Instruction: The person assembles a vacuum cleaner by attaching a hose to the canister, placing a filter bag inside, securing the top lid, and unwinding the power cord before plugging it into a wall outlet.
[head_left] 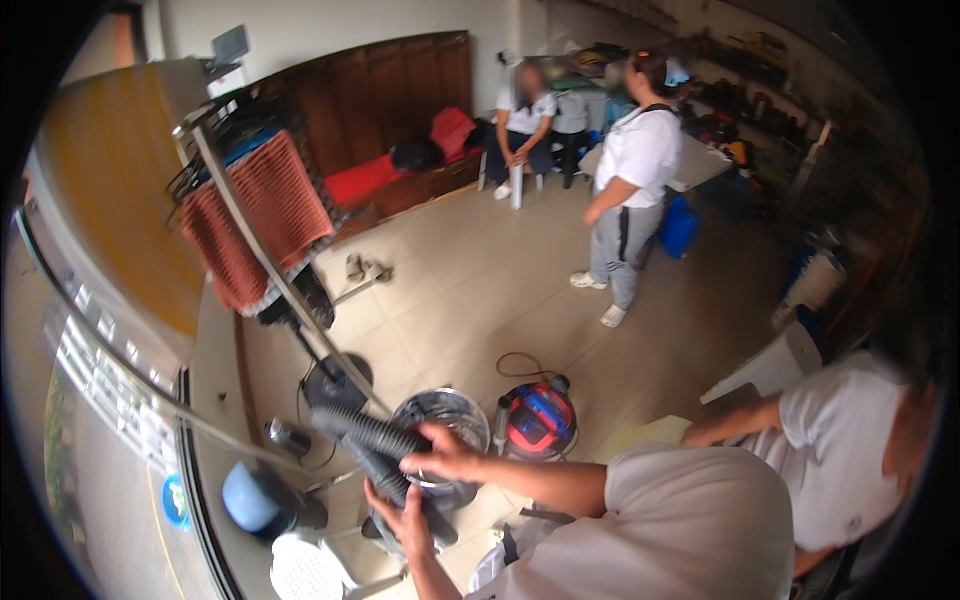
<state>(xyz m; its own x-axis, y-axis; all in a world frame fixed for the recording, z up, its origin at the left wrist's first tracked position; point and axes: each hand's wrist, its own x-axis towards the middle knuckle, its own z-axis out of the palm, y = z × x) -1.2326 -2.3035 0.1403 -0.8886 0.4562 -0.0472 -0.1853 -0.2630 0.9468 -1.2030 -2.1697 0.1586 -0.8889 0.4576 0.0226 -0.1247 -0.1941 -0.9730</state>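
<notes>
A dark grey ribbed vacuum hose point(375, 437) is bunched in front of me in doubled lengths. My right hand point(443, 456) has its fingers closed round the hose from the right. Lower down, my left hand point(405, 522) holds the hose from below, its fingers partly hidden behind it. Just beyond my hands stands a shiny metal canister point(470, 410), partly covered by the hose and my right hand. To its right, a red and blue vacuum cleaner point(540, 425) sits on the tiled floor with a thin cable behind it.
A metal rack point(255, 230) with a reddish ribbed mat point(275, 215) rises at left. White stool point(305, 570) and blue container point(250, 497) stand at lower left by the glass door. One person point(640, 160) stands ahead, another point(525, 120) sits behind; a third point(840, 430) is close at right.
</notes>
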